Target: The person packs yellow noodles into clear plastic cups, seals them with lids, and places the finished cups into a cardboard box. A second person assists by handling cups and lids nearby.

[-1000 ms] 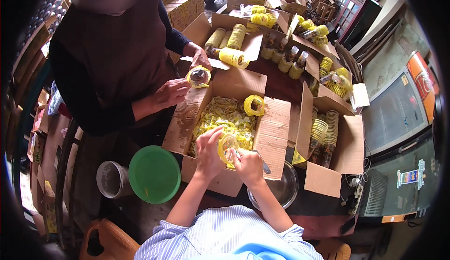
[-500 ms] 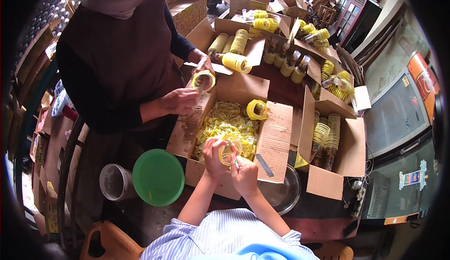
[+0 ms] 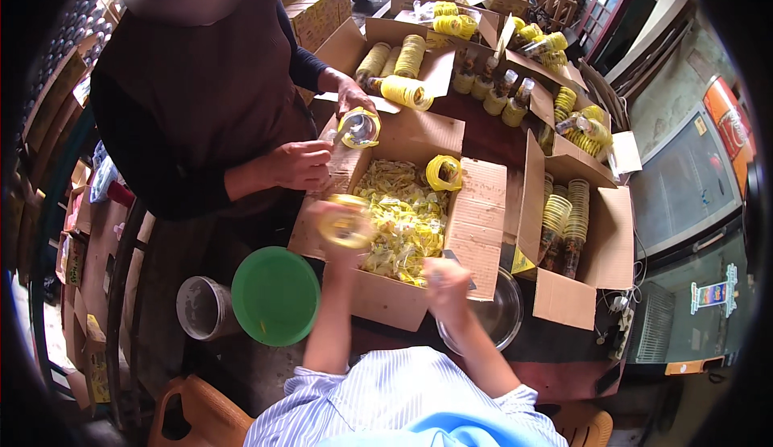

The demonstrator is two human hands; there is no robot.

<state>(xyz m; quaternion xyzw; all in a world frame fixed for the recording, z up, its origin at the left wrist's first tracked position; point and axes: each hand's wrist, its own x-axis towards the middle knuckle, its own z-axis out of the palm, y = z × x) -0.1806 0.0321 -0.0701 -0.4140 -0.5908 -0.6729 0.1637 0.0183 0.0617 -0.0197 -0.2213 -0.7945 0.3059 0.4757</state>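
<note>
My left hand (image 3: 336, 220) is raised over the left side of an open cardboard box (image 3: 386, 302) and grips a round yellow-rimmed lid (image 3: 345, 225), blurred by motion. My right hand (image 3: 445, 276) hangs over the box's near right corner, just above a glass bowl (image 3: 491, 318); its fingers are blurred. The box holds a heap of small yellow pieces (image 3: 403, 209), and a yellow ring (image 3: 443, 171) rests on its far flap. Across the box, another person's hands (image 3: 302, 165) hold a clear jar with a yellow lid (image 3: 358, 127).
A green round lid (image 3: 275, 295) and a grey bucket (image 3: 201, 308) stand to the left below the box. More open cartons with jars (image 3: 564, 229) and stacks of yellow lids (image 3: 407, 91) fill the far side and the right.
My hands were together on the yellow lid over the box. Now the left hand has carried it left, and the right hand has dropped toward the glass bowl.
</note>
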